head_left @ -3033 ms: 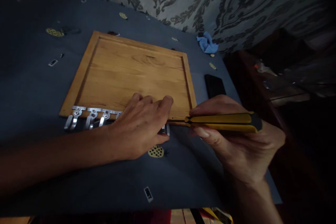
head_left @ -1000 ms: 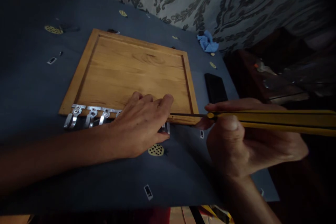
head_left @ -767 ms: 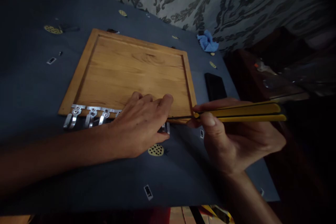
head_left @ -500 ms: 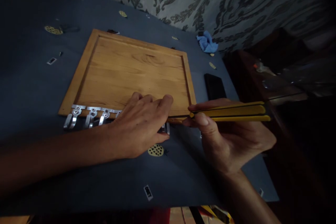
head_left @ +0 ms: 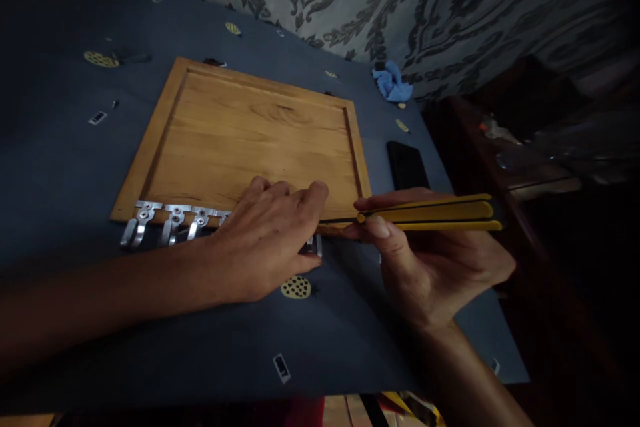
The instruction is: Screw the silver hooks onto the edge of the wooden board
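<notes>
Gripping a slim yellow-and-black metal-shafted screwdriver [head_left: 440,213], my right hand [head_left: 435,267] is pointing it leftward. My left hand [head_left: 270,237] is hiding its tip, hold unclear.

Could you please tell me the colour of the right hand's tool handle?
The tool handle is yellow with dark stripes; the head view shows it.

Bare left forearm [head_left: 115,297], slanting in from the left margin; bare left hand [head_left: 267,237], palm down, fingers [head_left: 314,201] bent, thumb [head_left: 306,263] lowermost and pointing right. Bare right forearm [head_left: 463,363], oblique, from the lower right; bare right hand [head_left: 435,270], curled in a grip, its thumb [head_left: 394,240] below its forefinger [head_left: 387,198].
</notes>
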`<state>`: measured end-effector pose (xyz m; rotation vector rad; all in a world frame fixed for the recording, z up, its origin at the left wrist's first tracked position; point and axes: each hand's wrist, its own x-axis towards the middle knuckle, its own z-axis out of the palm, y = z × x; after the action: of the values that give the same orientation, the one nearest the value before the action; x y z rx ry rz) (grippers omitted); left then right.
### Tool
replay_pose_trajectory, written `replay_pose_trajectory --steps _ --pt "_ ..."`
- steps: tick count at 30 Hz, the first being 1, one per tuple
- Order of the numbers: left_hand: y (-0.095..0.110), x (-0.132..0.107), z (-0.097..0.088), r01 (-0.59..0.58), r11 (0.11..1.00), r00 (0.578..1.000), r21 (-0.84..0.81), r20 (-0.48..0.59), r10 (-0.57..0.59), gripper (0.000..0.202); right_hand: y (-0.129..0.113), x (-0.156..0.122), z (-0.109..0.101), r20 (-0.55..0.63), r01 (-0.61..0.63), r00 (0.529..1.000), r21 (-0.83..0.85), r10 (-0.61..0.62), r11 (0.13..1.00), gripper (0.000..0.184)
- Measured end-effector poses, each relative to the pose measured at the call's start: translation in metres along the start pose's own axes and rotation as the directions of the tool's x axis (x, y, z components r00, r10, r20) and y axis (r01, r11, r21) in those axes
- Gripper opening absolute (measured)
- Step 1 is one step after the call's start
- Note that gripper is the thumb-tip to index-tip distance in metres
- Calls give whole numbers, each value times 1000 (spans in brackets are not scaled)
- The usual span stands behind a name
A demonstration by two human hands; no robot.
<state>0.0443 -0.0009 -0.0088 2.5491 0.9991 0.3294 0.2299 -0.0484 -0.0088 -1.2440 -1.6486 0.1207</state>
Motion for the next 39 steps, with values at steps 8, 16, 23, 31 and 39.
replay_pose_trajectory --steps 8,16,23,31,39 --pt "1 -1 -1 13 1000 1000 14 22 -13 48 -2 1 -2 46 -22 999 55 20 998 5" --pt "-1 -1 2 -3 1000 1000 17 -17 3 50 0 2 -4 89 42 995 45 -46 998 5" --pt "1 -1 -1 5 1000 1000 13 9 -5 50 2 4 -1 70 96 993 45 -99 994 10" --pt "1 0 -2 9 1000 1000 13 12 -9 50 -1 5 4 66 139 988 -11 -138 990 12" --pt "1 1 -2 22 1000 999 15 24 -22 50 -3 5 5 62 131 990 -57 -127 990 15"
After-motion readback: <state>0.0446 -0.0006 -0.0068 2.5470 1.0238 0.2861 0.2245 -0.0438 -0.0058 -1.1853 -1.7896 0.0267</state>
